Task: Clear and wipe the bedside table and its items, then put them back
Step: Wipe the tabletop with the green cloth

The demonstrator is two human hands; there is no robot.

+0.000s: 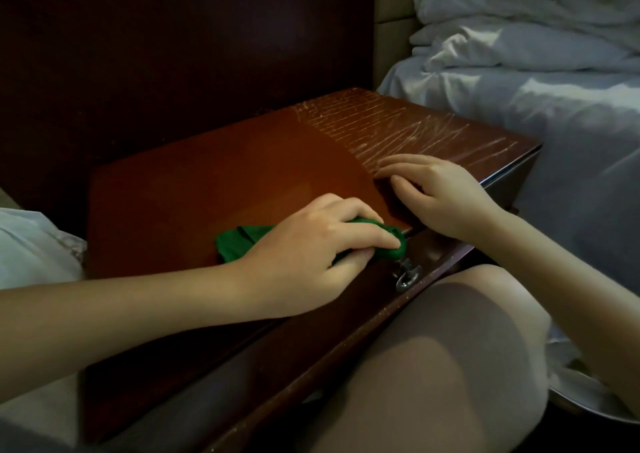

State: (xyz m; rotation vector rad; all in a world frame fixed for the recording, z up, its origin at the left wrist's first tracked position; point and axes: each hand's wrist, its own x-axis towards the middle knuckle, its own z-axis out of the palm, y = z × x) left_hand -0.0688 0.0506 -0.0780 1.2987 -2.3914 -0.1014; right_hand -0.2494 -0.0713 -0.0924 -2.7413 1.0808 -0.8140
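The left hand's fingers curl over a green cloth and grip it, with the thumb tucked underneath, so the left hand presses the cloth onto the bedside table at its front edge, near the centre of the frame. The cloth's long axis runs left to right in the frame, roughly along that edge. Its bunched, rounded end points right and pokes out past the fingertips, and its flatter end spreads left of the knuckles.

The right hand lies just right of centre with its fingers loosely spread and slightly bent. Its fingertips rest on the wood and point left, and it holds nothing. The two hands are near each other but apart.

Just below the cloth's right end, a metal ring pull hangs on the drawer front, which slants from the right down to the lower left. A knee sits close in front of the drawer, at the lower centre.

Above the hands, smooth wood runs back to the dark wall panel in the upper left. Pale scratches cover the table's upper right part. The table's right corner ends just beside the bed, whose white bedding fills the right side of the frame.
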